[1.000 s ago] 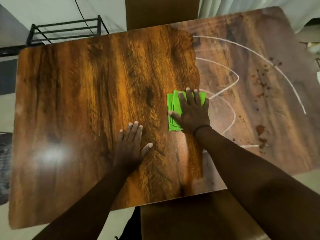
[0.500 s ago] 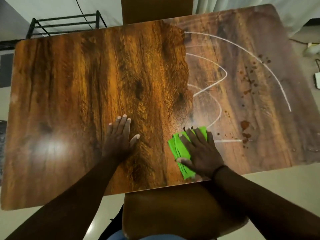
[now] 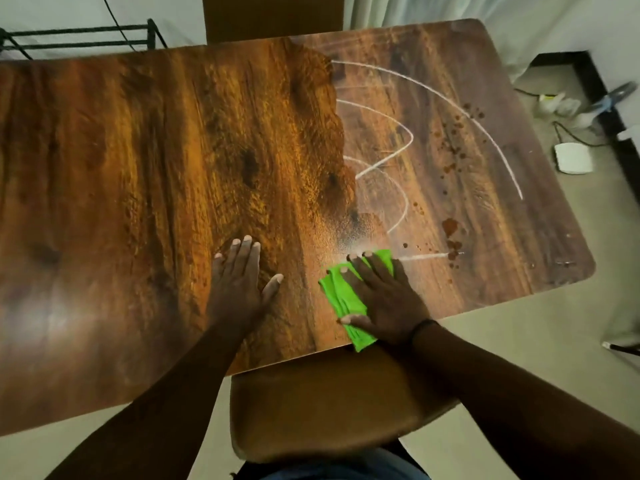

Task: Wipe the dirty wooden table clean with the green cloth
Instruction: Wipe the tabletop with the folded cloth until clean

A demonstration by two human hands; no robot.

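Head view: a black metal rack (image 3: 79, 38) stands in the upper left of the frame, behind the dark-grained wooden table (image 3: 138, 168). Lower centre, the left hand (image 3: 239, 282) lies flat on the table, fingers straight, holding nothing. Just right of it, the right hand (image 3: 381, 303) presses flat with spread fingers on the folded green cloth (image 3: 341, 292) near the table's near edge. Right of the cloth, white chalk curves (image 3: 433, 91) and brown spots (image 3: 450, 226) mark the table's dull right part.
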